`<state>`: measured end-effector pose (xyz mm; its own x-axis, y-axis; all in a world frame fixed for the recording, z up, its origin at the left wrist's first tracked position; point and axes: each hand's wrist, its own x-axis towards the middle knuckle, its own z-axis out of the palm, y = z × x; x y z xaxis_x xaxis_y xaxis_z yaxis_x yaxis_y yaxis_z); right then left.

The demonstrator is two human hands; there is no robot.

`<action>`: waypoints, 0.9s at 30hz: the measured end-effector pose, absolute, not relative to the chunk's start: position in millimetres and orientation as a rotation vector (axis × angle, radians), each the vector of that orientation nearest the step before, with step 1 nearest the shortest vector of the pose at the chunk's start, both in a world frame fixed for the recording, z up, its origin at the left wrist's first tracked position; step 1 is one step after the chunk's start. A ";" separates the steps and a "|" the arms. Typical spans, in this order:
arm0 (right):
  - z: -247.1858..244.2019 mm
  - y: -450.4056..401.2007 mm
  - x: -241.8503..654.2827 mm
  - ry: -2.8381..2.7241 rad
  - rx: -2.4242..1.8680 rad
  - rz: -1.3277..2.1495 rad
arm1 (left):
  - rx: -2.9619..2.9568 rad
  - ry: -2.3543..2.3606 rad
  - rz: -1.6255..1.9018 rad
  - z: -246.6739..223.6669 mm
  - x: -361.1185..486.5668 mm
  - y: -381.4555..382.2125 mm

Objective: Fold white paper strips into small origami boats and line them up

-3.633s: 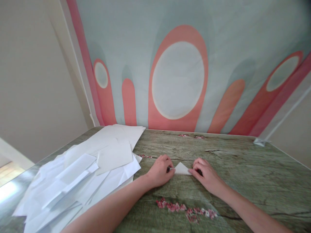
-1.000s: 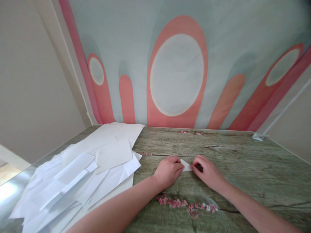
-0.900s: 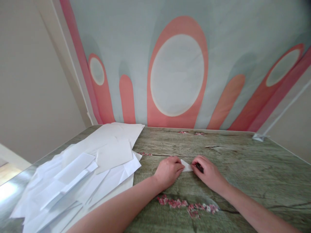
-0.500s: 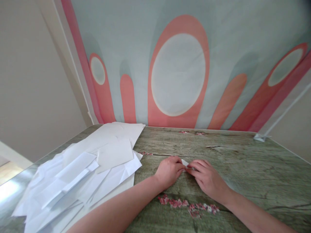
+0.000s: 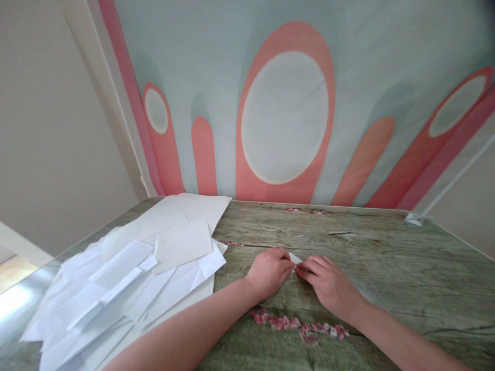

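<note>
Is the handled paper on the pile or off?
Off: left hand and right hand meet at the small paper, apart from the paper pile.

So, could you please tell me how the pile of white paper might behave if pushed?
The pile of white paper would probably spread, since its sheets overlap at odd angles. They look thin, so likely light and floppy; the folded strip on top may be stiffer.

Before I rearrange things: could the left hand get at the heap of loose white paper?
Probably yes: nothing visible separates the left hand from the heap of loose white paper to its left, though its grip is on a small white paper piece, so it might need to let go first.
</note>
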<state>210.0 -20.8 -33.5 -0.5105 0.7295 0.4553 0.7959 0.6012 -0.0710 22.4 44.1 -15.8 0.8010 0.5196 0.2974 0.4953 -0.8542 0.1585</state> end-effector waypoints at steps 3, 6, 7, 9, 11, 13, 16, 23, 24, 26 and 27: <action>-33.7 -19.9 210.5 -2.381 -1.193 -0.188 | 3.077 0.791 0.398 -10.2 21.3 38.0; -32.9 -19.5 210.2 -2.372 -1.192 -0.159 | 3.217 0.720 0.352 -5.0 21.3 29.2; -32.5 -19.6 209.9 -2.373 -1.191 -0.146 | 3.246 0.707 0.340 -4.0 21.6 26.5; -31.7 -19.8 209.4 -2.380 -1.199 -0.118 | 3.290 0.699 0.307 -3.2 22.3 22.1; -31.3 -20.1 209.1 -2.385 -1.213 -0.096 | 3.321 0.703 0.272 -3.4 23.1 19.0; -31.4 -20.3 209.3 -2.388 -1.225 -0.084 | 3.344 0.706 0.241 -3.6 23.4 16.7; -31.8 -20.5 209.8 -2.388 -1.229 -0.080 | 3.358 0.713 0.189 -3.0 23.4 14.0; -28.0 -22.3 205.5 -2.404 -1.267 -0.138 | 3.362 0.719 0.133 -2.2 23.8 12.0; -27.2 -22.5 204.8 -2.406 -1.281 -0.155 | 3.360 0.725 0.132 -2.4 24.1 12.1; -26.3 -22.6 204.3 -2.414 -1.305 -0.193 | 3.353 0.736 0.122 -2.6 24.5 12.4; -26.2 -22.4 204.6 -2.418 -1.313 -0.215 | 3.350 0.736 0.111 -2.6 24.8 12.5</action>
<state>204.6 -22.4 -26.2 -0.4916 0.7746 0.3979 0.8326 0.5519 -0.0458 24.8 12.5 -2.6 0.9079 0.4008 0.1232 0.4193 -0.8681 -0.2658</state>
